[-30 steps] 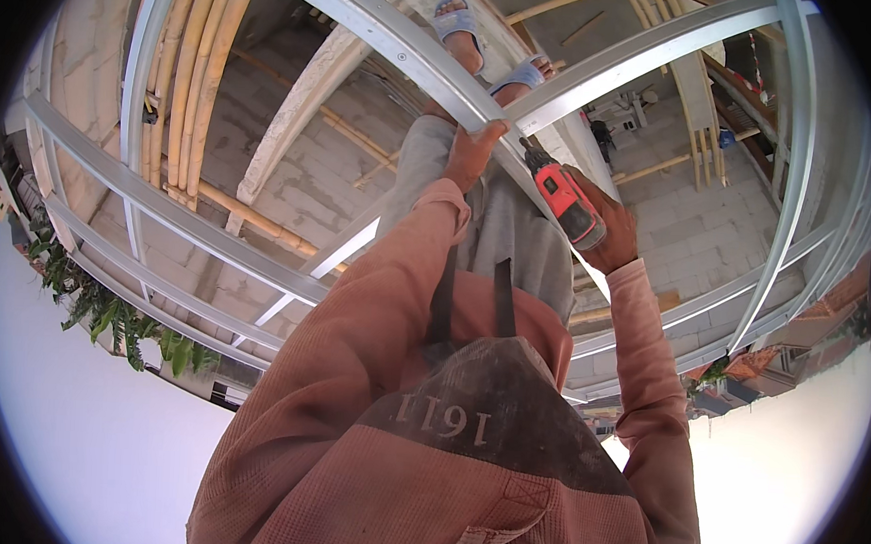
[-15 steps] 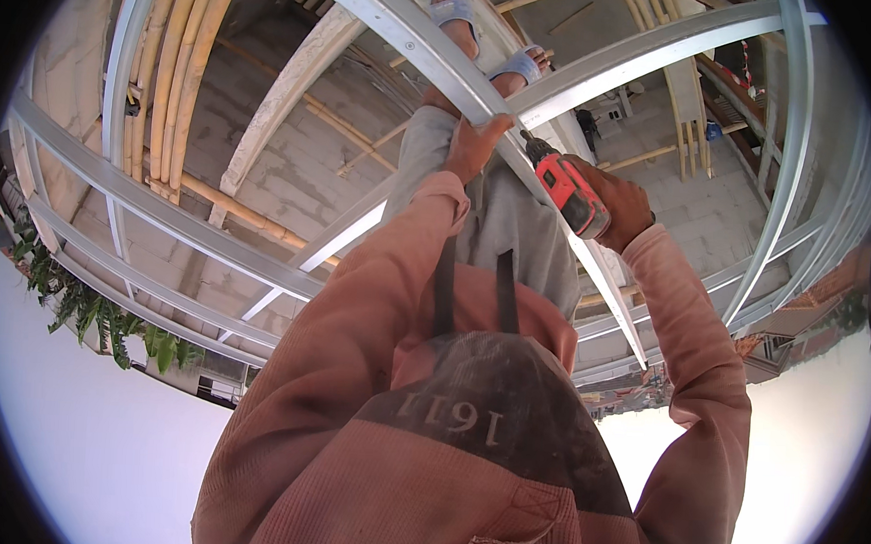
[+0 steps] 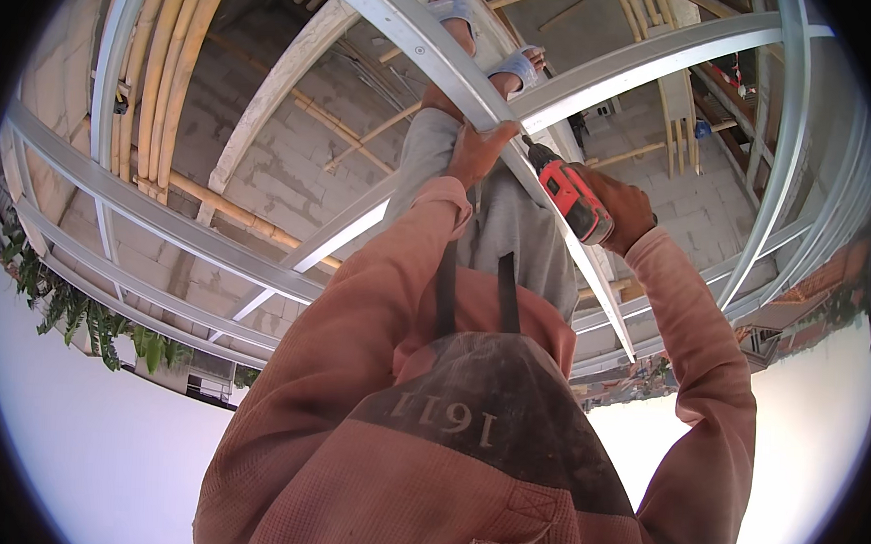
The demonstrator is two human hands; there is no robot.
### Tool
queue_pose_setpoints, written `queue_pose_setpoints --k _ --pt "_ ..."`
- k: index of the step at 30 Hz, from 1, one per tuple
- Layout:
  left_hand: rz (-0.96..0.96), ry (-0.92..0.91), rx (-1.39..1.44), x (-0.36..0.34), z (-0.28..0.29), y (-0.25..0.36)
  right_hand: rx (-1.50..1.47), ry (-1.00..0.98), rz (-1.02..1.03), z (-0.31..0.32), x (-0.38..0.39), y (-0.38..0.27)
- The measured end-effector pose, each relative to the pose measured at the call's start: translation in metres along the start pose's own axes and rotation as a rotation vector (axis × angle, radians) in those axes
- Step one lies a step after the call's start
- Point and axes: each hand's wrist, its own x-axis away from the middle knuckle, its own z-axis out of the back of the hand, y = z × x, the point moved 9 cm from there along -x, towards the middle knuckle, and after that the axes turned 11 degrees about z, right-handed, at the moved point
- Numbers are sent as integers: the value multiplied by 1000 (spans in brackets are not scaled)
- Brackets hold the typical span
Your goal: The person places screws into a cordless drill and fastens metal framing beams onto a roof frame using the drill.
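Open steel roof frame, left hand [image 3: 480, 149] grip closed on rail [image 3: 407, 37], right hand [image 3: 625, 210] clasping drill [image 3: 573, 198]

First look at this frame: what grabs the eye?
The orange cordless drill at upper centre, held in the right hand with its bit against a long metal rail. The left hand clamps that rail just beside the bit. Beyond them, sandalled feet stand on the steel framing.

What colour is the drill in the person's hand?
Orange-red with black parts: the drill in the right hand, clearest in the head view.
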Motion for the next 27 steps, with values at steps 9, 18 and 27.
queue_pose_setpoints --k 9,18,27 --pt "-14 -25 -6 -3 -1 -7 -5 18 -11 1 3 -4" --pt "-3 -4 -32 -1 2 -8 -43 13 -3 1 -2 -7" --pt "-8 -13 -18 2 1 -4 -71 -11 -30 4 -6 -7"
